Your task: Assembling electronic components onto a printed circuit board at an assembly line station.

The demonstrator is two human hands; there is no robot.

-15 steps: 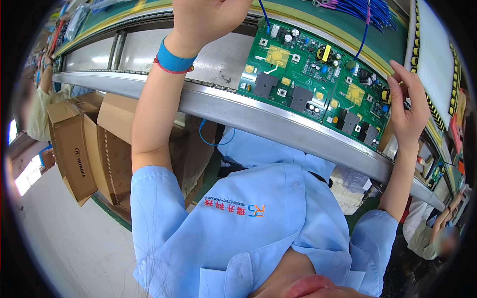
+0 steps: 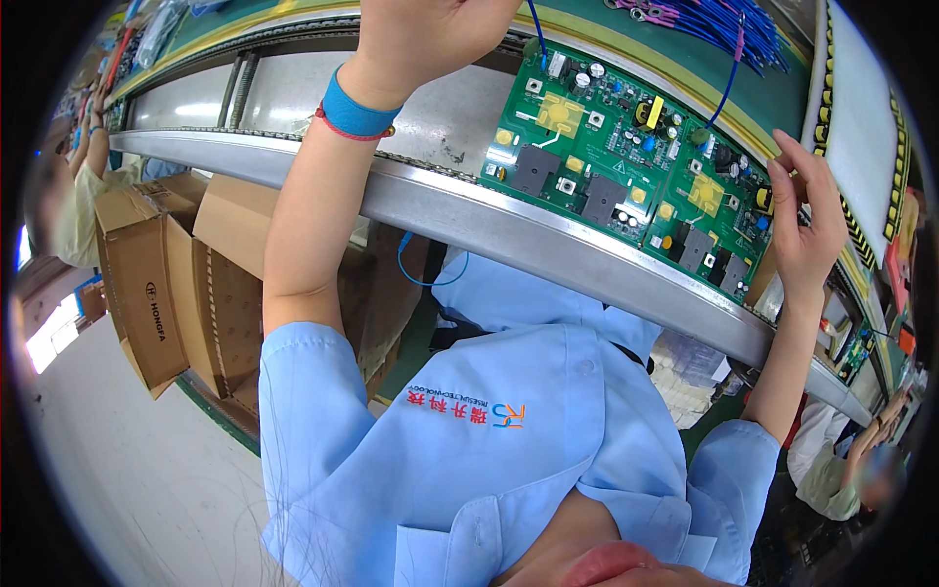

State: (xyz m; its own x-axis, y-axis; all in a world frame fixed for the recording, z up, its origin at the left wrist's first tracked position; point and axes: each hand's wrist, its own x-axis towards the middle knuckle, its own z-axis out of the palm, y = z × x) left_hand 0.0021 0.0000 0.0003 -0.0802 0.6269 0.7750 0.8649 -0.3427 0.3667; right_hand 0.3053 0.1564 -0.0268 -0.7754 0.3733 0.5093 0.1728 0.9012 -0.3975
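A green circuit board (image 2: 587,157) lies along the near rail, crowded with capacitors, dark grey blocks and yellow pads. One blue wire (image 2: 538,31) rises from its far left corner; a second blue wire (image 2: 729,86) rises from its far edge, right of the middle. My left hand (image 2: 435,39) is up beside the board's left end, near the first wire. The picture's upper edge cuts off its fingers, so what they hold is hidden. A blue wristband (image 2: 354,110) and a red cord circle that wrist. Beside the board's right end, my right hand (image 2: 810,220) is open, fingers apart, holding nothing visible.
A metal rail (image 2: 469,210) runs across in front of me. Beyond the board, a bundle of blue wires (image 2: 724,37) with metal ring ends lies on a green surface. Cardboard boxes (image 2: 147,293) stand at lower left. Other people work at far left and right.
My left hand has moved slightly right. The board appears a little farther right and lower in the picture. My right hand stays beside the board's right end with its fingers apart.
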